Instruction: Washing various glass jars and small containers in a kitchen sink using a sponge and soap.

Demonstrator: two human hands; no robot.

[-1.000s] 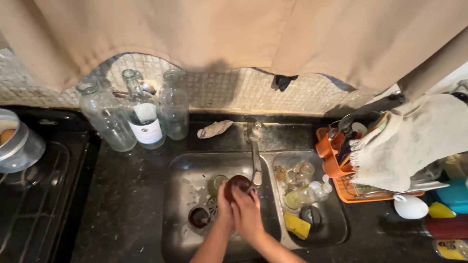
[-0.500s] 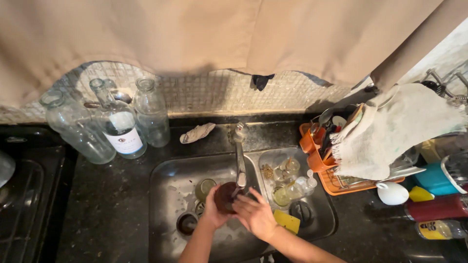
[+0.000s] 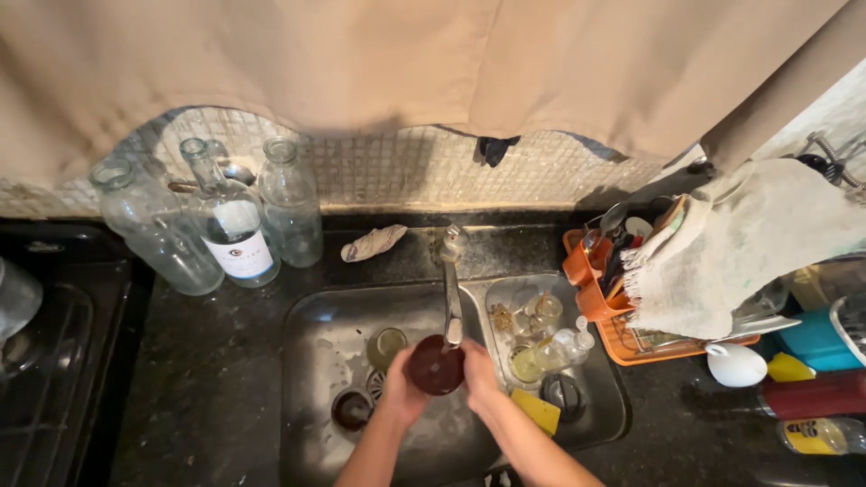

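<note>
Left hand: your left hand (image 3: 403, 390) is wrapped around the near-left side of the dark round cup (image 3: 437, 365), fingers curled on its wall — a firm hold.
Right hand: your right hand (image 3: 478, 372) is closed against the cup's right side, so you have it between both palms.
Cup: it sits above the sink basin (image 3: 316, 361), mouth up, directly under the end of the tap spout (image 3: 452, 298); I cannot tell whether water is running.
Progress: judging by this, the cup is mid-wash — in hand under the spout, not yet set aside.
Left to do: a greenish glass (image 3: 386, 344) and a small dark cup (image 3: 351, 408) lie in the basin beside your hands, and the side tub (image 3: 505, 302) to the right is crowded with small glass jars (image 3: 541, 325).
Sponge: a yellow sponge (image 3: 537, 410) lies just right of your right wrist, untouched.
Drying side: the orange rack (image 3: 631, 343) further right holds utensils under a pale towel (image 3: 749, 252).
Counter: three clear bottles (image 3: 230, 225) stand at the back left, and a crumpled rag (image 3: 373, 242) lies behind the tap.
</note>
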